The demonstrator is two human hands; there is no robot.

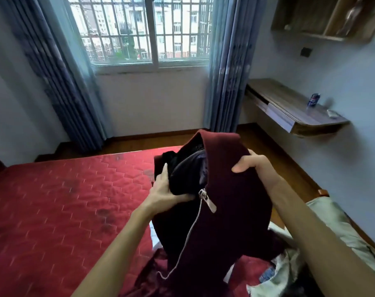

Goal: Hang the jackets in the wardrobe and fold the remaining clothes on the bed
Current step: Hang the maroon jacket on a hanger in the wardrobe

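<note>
Maroon zip jacket [229,202] held up over the red bed [60,202], long axis near vertical, collar end up and hem draping down onto the mattress; left hand [167,189] grips the dark lining, right hand [252,163] clutches the collar.

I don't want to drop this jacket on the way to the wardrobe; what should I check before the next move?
1. Left hand grips the maroon jacket by the zip top: ok.
2. Right hand grips its upper fold: ok.
3. Lower end lifted off the bed: cannot tell.
4. Hanger ready: not ok, none in view.
5. Wardrobe path: cannot tell, out of view.
</note>
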